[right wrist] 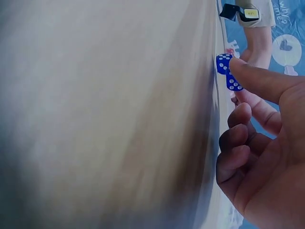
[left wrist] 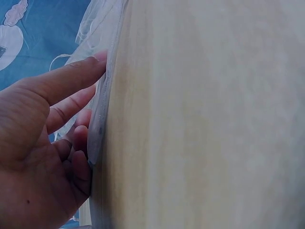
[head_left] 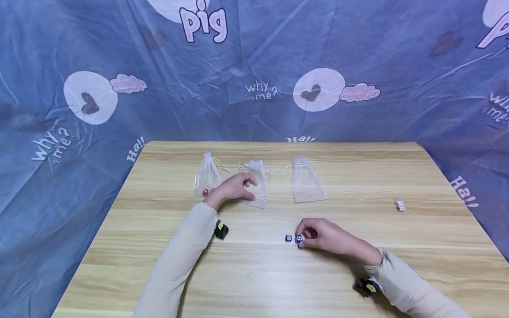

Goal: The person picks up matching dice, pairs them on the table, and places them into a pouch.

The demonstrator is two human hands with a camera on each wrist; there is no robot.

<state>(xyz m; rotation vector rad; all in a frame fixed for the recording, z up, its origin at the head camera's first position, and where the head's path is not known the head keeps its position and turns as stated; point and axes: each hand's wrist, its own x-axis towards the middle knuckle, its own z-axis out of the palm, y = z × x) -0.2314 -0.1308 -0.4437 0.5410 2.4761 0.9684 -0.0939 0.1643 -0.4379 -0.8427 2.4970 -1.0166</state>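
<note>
A person's right hand (head_left: 328, 236) pinches a blue die (head_left: 299, 239) between thumb and forefinger at a wooden bench (head_left: 238, 282), a second blue die (head_left: 288, 238) just beside it on the left. The left hand (head_left: 236, 187), thumb and forefinger spread apart, rests on the middle bag (head_left: 260, 187), a sheer pouch whose drawstring end lies on the far side. The bag's long axis runs away from the person, and from the right hand it lies ahead and to the left; the left hand is the nearer to it, the right hand the nearer to the blue dice. To either side lie the left bag (head_left: 207, 172), with red dice (head_left: 205, 192) at its base, and the right bag (head_left: 308, 183). The head view alone clearly shows the white dice (head_left: 400, 206), at far right. The left wrist view brings up the fingers against the thin cloth, though whether any are inside cannot be told. The right wrist view shows the thumb on the die and its white pips.
</note>
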